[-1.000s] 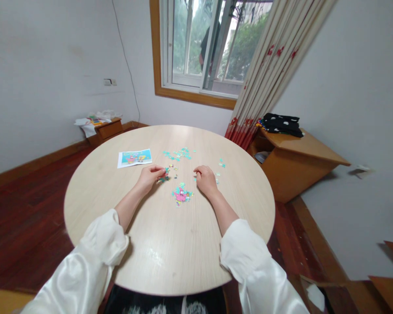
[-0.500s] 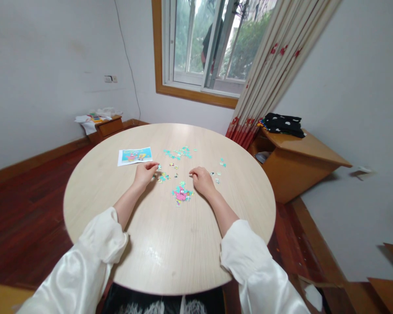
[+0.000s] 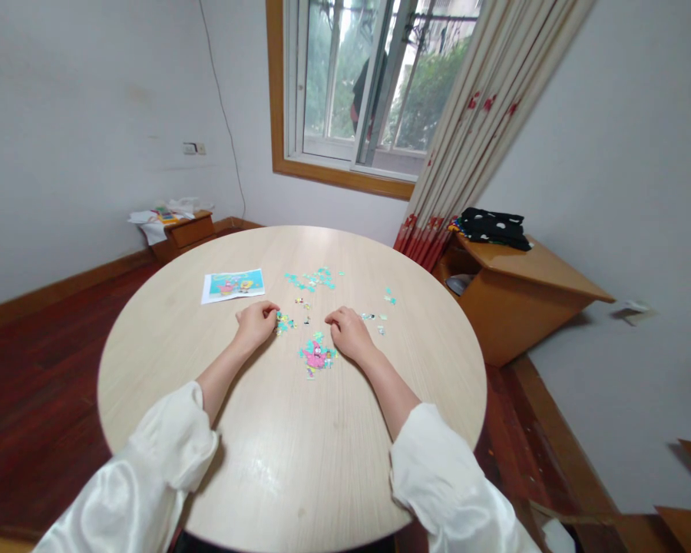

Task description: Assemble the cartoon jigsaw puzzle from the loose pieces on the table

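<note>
On the pale round table (image 3: 265,461) lies a partly joined jigsaw with a pink starfish figure (image 3: 315,355). To its upper left, my left hand (image 3: 256,324) rests with fingers drawn together at the edge of a small pile of jigsaw pieces (image 3: 286,322). Whatever is between those fingertips is too small to make out. My right hand (image 3: 348,333) is just above and right of the joined part, fingers curled inward and tips close together. What it may hold is hidden. Loose jigsaw pieces (image 3: 302,304) lie between the hands.
A printed reference picture (image 3: 233,286) lies at the table's left. Many teal pieces (image 3: 314,279) are spread at the back, and a few pieces (image 3: 389,296) lie to the right. A wooden cabinet (image 3: 530,307) with dark cloth (image 3: 494,229) stands beyond the table's right side.
My left hand has come slightly nearer and now sits closer against the left pile. My right hand has shifted a little toward me. The view has tilted slightly.
</note>
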The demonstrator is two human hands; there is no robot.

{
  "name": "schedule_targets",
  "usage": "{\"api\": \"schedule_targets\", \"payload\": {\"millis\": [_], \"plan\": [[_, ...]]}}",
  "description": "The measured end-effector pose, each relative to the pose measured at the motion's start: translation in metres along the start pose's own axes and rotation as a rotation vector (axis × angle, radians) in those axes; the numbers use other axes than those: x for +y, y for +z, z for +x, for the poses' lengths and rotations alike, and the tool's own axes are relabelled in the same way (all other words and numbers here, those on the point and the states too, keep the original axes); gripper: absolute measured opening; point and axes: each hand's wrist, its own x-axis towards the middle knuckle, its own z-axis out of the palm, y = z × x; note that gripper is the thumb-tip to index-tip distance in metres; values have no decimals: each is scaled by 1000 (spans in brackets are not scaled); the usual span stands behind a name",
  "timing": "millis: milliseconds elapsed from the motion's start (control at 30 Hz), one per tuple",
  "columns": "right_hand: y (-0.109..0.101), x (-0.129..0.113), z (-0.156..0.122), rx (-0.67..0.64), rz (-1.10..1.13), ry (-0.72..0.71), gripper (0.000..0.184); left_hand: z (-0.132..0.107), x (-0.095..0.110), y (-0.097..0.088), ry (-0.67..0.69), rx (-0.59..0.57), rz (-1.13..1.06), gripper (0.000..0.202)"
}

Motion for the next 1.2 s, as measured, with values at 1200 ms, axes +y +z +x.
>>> {"api": "schedule_targets", "payload": {"millis": [1200], "plan": [[4, -38, -4, 130, 789, 77, 27, -28, 37, 5, 14, -230, -724, 36]]}}
